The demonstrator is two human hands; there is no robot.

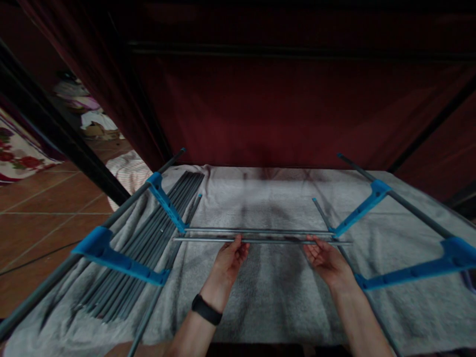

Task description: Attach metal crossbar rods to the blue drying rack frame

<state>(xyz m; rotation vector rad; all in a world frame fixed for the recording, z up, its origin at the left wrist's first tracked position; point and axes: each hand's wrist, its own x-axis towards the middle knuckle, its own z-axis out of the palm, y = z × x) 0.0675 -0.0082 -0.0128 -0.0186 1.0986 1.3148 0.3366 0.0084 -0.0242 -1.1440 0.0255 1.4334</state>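
Note:
My left hand (pixel 230 260) and my right hand (pixel 324 259) together hold a thin grey metal rod (pixel 267 241) level over a grey towel (pixel 267 302), fingertips curled on it from below. A black band sits on my left wrist. Just beyond it a second grey rod (pixel 260 230) runs between two blue plastic connectors, one on the left (pixel 166 202) and one on the right (pixel 360 208). Each connector joins a long grey side tube. Two nearer blue connectors, left (pixel 119 260) and right (pixel 420 270), jut inward from the same side tubes.
A bundle of several loose grey rods (pixel 148 248) lies on the towel at the left. Dark red fabric (pixel 290 109) hangs behind. Brown floor tiles (pixel 37 208) and a black pole are at the far left.

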